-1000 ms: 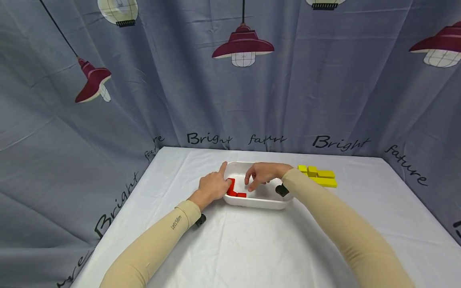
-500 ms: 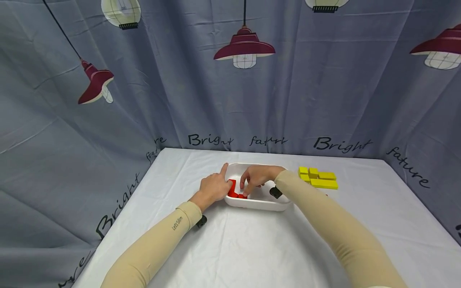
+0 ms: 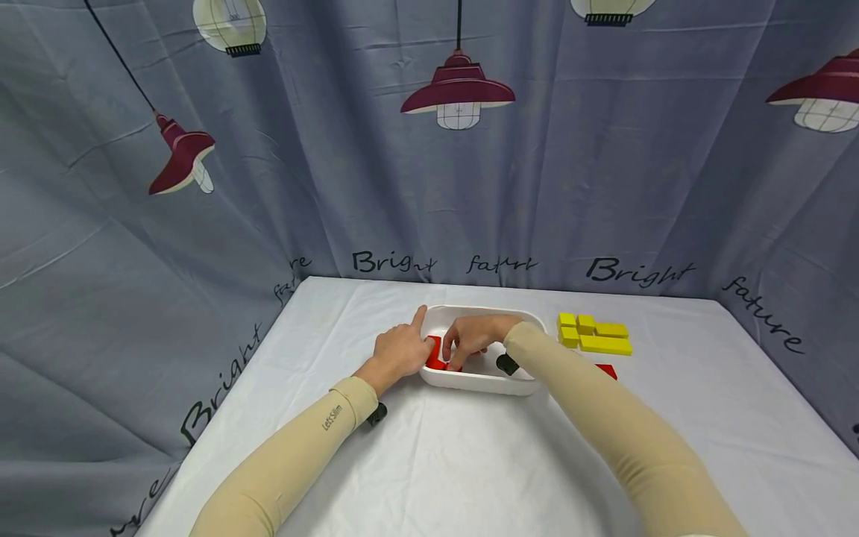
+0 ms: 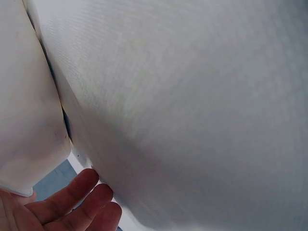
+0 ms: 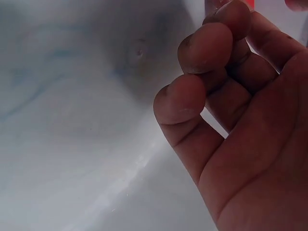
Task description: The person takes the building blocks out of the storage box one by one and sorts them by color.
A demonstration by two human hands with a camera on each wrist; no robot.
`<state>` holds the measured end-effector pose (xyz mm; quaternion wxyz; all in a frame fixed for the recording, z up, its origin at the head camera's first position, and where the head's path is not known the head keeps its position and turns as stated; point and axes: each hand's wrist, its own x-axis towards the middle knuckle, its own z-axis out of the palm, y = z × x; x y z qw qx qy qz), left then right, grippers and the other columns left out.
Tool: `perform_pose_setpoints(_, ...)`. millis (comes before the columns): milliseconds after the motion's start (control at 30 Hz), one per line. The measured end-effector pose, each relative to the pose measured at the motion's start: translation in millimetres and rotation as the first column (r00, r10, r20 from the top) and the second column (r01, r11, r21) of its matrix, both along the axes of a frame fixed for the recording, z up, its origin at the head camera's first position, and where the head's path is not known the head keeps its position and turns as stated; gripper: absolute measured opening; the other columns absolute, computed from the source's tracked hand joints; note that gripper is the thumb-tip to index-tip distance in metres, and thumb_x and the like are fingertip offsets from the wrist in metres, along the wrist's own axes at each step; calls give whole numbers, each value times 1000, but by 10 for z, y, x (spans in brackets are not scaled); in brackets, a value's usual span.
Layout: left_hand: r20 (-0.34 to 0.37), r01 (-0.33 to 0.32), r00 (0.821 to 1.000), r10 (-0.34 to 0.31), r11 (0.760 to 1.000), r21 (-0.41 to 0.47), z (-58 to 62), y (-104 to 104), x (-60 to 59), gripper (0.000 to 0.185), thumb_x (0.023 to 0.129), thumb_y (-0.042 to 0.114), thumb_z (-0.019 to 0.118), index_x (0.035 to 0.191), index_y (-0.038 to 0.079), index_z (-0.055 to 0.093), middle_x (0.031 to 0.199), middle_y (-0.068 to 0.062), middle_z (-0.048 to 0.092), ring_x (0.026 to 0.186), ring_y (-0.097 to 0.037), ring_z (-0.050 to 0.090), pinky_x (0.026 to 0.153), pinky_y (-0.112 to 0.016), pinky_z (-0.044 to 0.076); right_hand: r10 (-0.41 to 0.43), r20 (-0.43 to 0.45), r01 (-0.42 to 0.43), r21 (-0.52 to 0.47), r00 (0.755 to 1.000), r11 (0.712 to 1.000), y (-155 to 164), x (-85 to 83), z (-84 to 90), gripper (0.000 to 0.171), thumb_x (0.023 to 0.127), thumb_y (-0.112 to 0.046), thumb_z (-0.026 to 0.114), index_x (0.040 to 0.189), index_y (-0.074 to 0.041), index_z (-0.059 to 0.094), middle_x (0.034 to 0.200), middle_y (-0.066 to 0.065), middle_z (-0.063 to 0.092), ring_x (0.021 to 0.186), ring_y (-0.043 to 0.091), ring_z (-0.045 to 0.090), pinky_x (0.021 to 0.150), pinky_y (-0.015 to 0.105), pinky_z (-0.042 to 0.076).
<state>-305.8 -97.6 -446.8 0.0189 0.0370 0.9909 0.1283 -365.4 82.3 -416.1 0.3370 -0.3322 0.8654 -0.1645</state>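
Observation:
A white plastic tray [image 3: 478, 383] stands on the table, with red blocks [image 3: 435, 355] along its left end. My left hand [image 3: 397, 350] holds the tray's left rim, thumb over the edge and index finger stretched along it. In the left wrist view, the other fingers [image 4: 79, 202] lie outside, by the tray wall [image 4: 29, 96]. My right hand [image 3: 473, 334] reaches down into the tray, thumb and index pinching a small red block near the front wall. Its remaining fingers [image 5: 192, 53] are curled in the right wrist view, and the pinched block is mostly hidden.
Several yellow blocks [image 3: 606, 344] lie grouped on the white tablecloth [image 3: 470, 462], right of the tray. A red piece [image 3: 607, 370] shows beside the right sleeve [image 3: 617, 425], partly covered. A grey printed curtain [image 3: 577, 186] hangs behind the table.
My right hand has moved left and down inside the tray, onto the small red block. The red piece beside the right sleeve has come into view. My left hand stays at the rim.

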Motion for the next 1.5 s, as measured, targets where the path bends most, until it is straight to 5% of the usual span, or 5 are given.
perform_pose_setpoints(433,-15,2,1000,-2,1000,-1,7,1,3,69,99,44,44,161,23,23,121,-14,69,100,-28,67,82,-47,54,13,58,-8,-94,998,996,93,-54,-6,20,87,-22,76,107,-21,76,71,-3,57,53,13,43,52,23,35)
perform_pose_setpoints(733,-11,-2,1000,2,1000,5,15,21,14,70,99,45,45,161,23,23,119,-13,69,99,-27,67,82,-47,53,-29,11,30,-85,1000,996,187,-59,-1,5,91,-22,71,94,-19,74,69,0,54,52,11,43,52,23,35)
perform_pose_setpoints(1167,-16,-5,1000,5,1000,3,12,42,10,69,99,47,43,161,23,23,120,-13,69,101,-27,67,84,-47,53,-83,-57,77,-95,995,992,333,-74,8,10,89,-30,74,91,-19,73,67,-5,54,53,11,44,52,24,35)
perform_pose_setpoints(1500,-6,-2,1000,3,1000,16,12,9,4,71,98,46,45,161,22,24,122,-14,69,101,-28,67,85,-48,52,-110,22,111,-94,994,989,354,-44,24,25,82,-21,80,105,-23,72,78,-2,58,55,13,44,52,24,35)
